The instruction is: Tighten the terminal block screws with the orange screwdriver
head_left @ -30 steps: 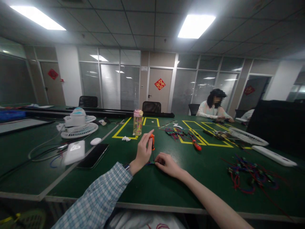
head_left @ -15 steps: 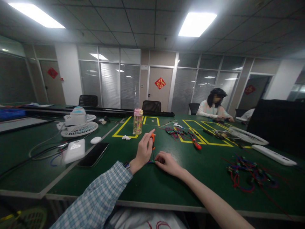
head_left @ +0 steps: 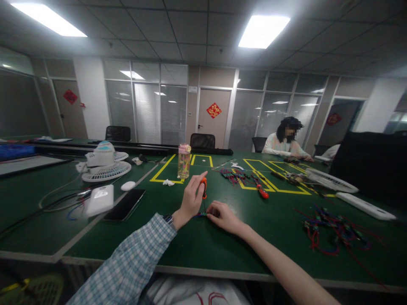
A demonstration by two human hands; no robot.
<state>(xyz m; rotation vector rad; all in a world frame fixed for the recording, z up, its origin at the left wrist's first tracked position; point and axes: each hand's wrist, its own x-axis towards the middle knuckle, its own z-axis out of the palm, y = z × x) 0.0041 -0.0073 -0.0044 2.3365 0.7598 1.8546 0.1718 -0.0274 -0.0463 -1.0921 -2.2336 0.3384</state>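
My left hand [head_left: 192, 195] is closed around the orange handle of a screwdriver [head_left: 204, 186], which stands upright with its dark shaft pointing down. Under the tip lies a small green circuit board with wires [head_left: 201, 214], flat on the green table. My right hand [head_left: 223, 215] rests on the table with thumb and fingers pinched at the board's right end. The fingers cover much of the board, so its full shape is hidden.
Wired boards lie in a pile [head_left: 333, 231] at right and another bundle [head_left: 233, 177] farther back. A red-handled tool [head_left: 263, 192], a water bottle [head_left: 184, 162], a phone [head_left: 125, 205], a white power bank [head_left: 100, 200] and a fan [head_left: 106, 165] stand around. A co-worker [head_left: 284, 140] sits across the table.
Both hands stay in nearly the same place. The screwdriver's orange handle looks slightly turned and shifted in my left hand.
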